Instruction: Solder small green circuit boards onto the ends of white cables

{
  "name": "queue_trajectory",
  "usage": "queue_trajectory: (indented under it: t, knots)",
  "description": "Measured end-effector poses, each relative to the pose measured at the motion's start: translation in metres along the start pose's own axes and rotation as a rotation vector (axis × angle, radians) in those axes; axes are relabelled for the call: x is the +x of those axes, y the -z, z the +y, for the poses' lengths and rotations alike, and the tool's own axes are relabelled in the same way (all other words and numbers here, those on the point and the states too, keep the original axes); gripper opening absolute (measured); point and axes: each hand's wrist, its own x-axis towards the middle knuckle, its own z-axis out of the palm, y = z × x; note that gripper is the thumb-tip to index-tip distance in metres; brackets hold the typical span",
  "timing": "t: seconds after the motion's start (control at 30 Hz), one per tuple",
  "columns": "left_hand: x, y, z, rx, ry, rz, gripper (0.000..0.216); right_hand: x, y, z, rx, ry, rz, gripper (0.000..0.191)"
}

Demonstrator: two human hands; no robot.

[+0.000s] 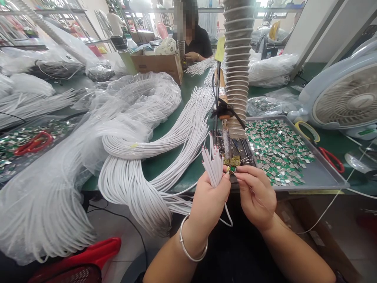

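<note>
My left hand [209,202] is closed around a bunch of white cables [212,167], whose stripped ends with reddish tips point upward. Its thumb and index finger pinch close to a small green circuit board [233,169]. From the other side, the fingertips of my right hand [257,192] are closed on that board. Just beyond the fingers, a soldering iron [226,137] is fixed tip-down over a yellowish-brown pad [232,160]. A thin wire loop [249,159] sticks out beside the pad. My fingers hide the exact joint between cable and board.
A grey tray [321,173] of small circuit boards lies at right, near a fan [347,94] and red-handled scissors [331,159]. A ribbed duct [239,70] hangs above the iron. White cable bundles [132,181] spread leftward over the table edge. Opposite sits a person [202,43] behind a cardboard box [159,67].
</note>
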Motion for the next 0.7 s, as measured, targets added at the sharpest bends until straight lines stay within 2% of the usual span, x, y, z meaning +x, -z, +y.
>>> queue_trajectory:
  t: [0.3, 0.53, 0.7]
  knots:
    - [0.002, 0.006, -0.008, 0.003, 0.015, -0.003, 0.008, -0.002, 0.004, 0.001, 0.047, -0.085, -0.026, 0.026]
    - [-0.001, 0.011, -0.01, 0.067, -0.068, -0.017, 0.011, -0.003, 0.006, 0.002, -0.017, -0.123, -0.118, 0.018]
    - [-0.003, 0.015, -0.01, 0.168, -0.003, -0.034, 0.018, -0.002, 0.008, -0.002, 0.047, -0.227, -0.184, 0.013]
